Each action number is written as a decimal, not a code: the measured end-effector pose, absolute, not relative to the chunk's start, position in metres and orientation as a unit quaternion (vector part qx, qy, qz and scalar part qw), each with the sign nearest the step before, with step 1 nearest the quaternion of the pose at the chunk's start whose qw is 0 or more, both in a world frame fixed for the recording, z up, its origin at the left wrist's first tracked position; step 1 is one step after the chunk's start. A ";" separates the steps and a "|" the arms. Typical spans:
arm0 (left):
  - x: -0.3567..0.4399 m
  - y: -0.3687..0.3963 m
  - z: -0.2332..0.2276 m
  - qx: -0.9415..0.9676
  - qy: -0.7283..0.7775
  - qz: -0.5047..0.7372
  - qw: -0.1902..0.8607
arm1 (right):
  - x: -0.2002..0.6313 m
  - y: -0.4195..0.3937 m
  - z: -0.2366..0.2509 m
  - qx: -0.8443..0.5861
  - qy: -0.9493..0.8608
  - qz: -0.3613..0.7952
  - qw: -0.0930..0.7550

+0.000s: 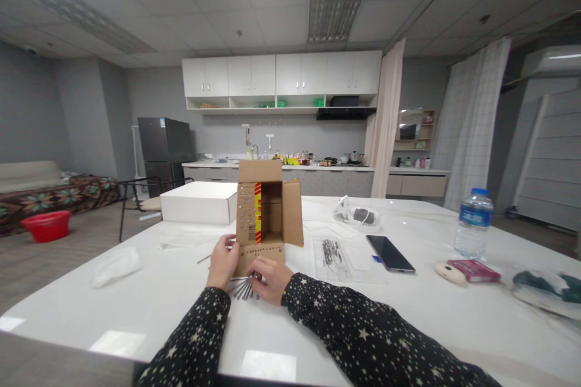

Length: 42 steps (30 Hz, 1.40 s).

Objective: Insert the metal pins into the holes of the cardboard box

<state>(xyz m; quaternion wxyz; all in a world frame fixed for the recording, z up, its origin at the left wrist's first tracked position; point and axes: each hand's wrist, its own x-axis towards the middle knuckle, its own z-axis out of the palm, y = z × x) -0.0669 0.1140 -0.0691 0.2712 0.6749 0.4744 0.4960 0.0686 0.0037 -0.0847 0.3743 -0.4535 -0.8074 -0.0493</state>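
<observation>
A cardboard box [246, 224] stands tipped toward me with its flaps open. Dots that look like metal heads cover its left panel, and small dark marks run along the front flap [272, 251]. My left hand [223, 263] grips the lower left edge of the box, fingers curled. A thin metal rod [204, 258] shows just left of that hand. Low over the front flap, my right hand [271, 281] is closed in a pinch; what it holds is too small to make out. Beneath it, several thin metal rods [246, 289] lie fanned on the white table [181, 308].
Right of the box lie a clear case of small metal pieces [333, 252], a black phone [390, 253] and a white cabled device [363, 216]. Farther right are a water bottle [472, 227] and a pink box [473, 271]. A white box [198, 202] and crumpled plastic [117, 266] are left.
</observation>
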 end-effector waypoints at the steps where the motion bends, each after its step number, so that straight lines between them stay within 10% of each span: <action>1: -0.067 0.114 -0.070 0.675 0.474 0.496 0.271 | 0.069 0.004 -0.085 -0.452 -0.810 -0.050 0.372; 42: -0.068 0.112 -0.068 0.681 0.473 0.493 0.265 | 0.069 0.006 -0.085 -0.431 -0.842 -0.018 0.324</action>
